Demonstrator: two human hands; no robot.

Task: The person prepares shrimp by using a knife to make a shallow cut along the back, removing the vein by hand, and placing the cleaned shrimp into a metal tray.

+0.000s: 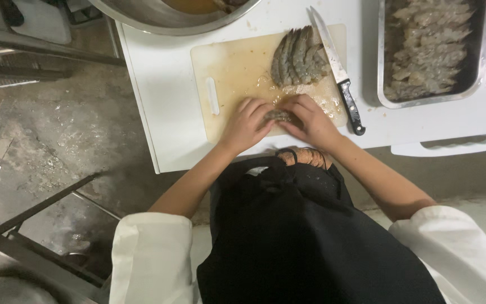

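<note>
Shrimp (279, 116) half-hidden between fingers (265, 110)

Single view, head-worn camera, looking almost straight down over the wearer's chest and black apron (310, 236). Top of frame is away from the body. White table (164, 90) fills the upper half at arm's length, cutting board (232, 62) near centre; both forearms enter from below. Concrete floor (46, 124) shows left, farther off. No second view to overlap.
</note>
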